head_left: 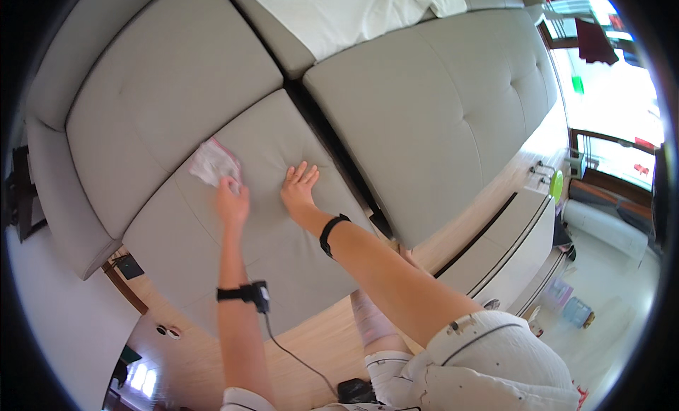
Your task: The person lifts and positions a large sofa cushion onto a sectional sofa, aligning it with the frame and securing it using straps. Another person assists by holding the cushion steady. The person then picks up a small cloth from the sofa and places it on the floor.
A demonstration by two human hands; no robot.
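A pale cloth with a pink edge (214, 162) lies partly spread on the grey sofa seat (177, 227). My left hand (232, 201) grips its near corner, fingers closed and slightly blurred. To the right of the cloth, my right hand (300, 187) rests on the same cushion with its fingers spread, holding nothing. A black strap with a small device (260, 296) and a cable circles my left forearm. Another black band (331, 234) sits on my right wrist.
A dark gap (332, 139) separates this seat from the grey cushion (438, 114) on the right. A white sheet (361, 18) covers the far part. Right of me stands a low white cabinet (495, 245); beyond it, a water bottle (578, 312) is on the floor.
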